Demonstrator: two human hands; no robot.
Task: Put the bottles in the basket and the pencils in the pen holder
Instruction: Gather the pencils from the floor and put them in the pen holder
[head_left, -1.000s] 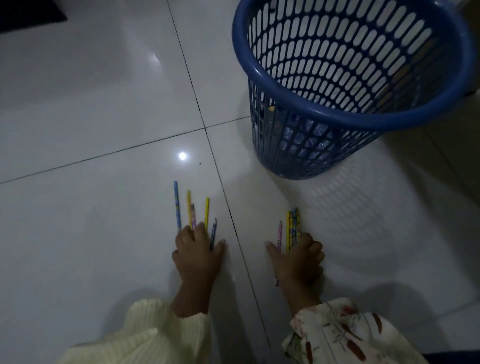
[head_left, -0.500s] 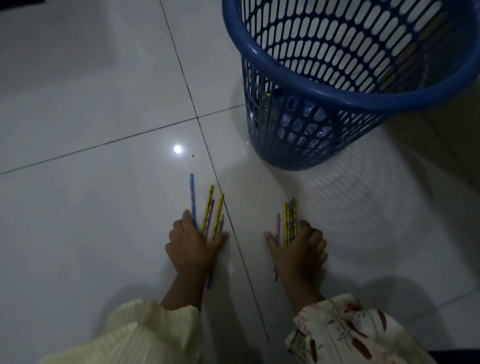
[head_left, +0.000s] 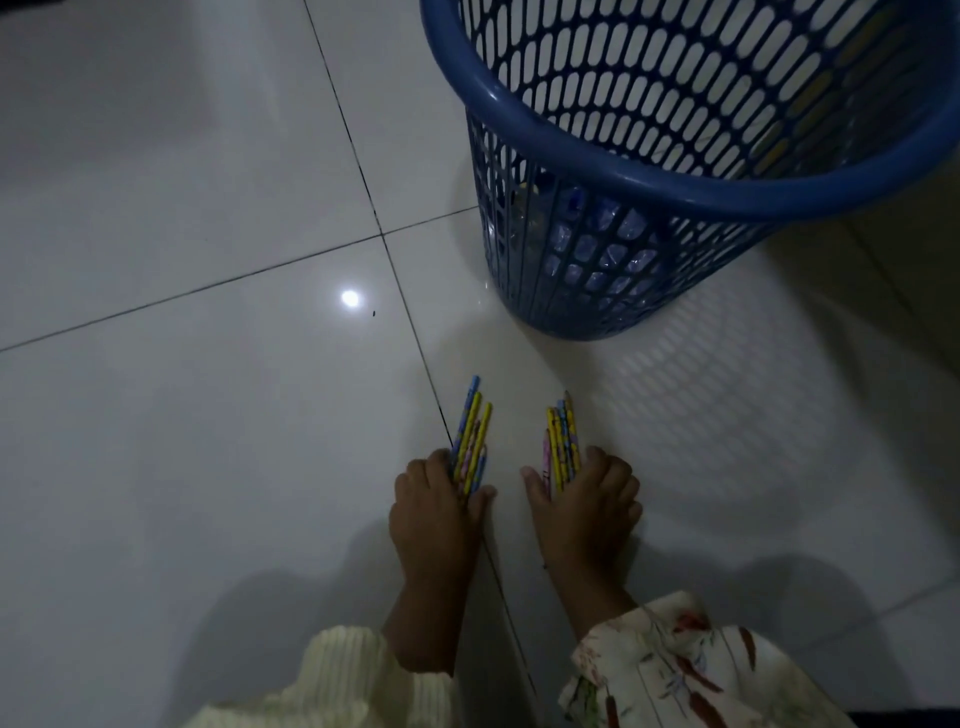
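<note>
Two small bundles of pencils lie on the floor, each under one hand. The left bundle of pencils has its long axis running away from the person and leaning a little to the right, tips toward the basket; its near ends are hidden under the left hand. The right bundle of pencils runs almost straight away from the person, leaning slightly left, with its near ends under the right hand. The pencils are thin straight sticks, mostly yellow and blue with some pink, and printed with small patterns too fine to read.

Each hand's grip is closed around its bundle, thumb on the inner side and fingers curled over the top, pressing the pencils against the floor.

Half a second ago the left pencils were fanned apart on the left of the dark grout line; now they are gathered tight and lie just right of it, near the right bundle.

The floor is glossy pale tile with dark grout lines and a bright spot of reflected light. Beyond the pencils stands the blue basket, round, of slotted plastic with a thick rolled rim; through its lower slots, crinkled clear bottles show dimly inside. A ribbed cream sleeve covers the left arm, a floral sleeve the right.
</note>
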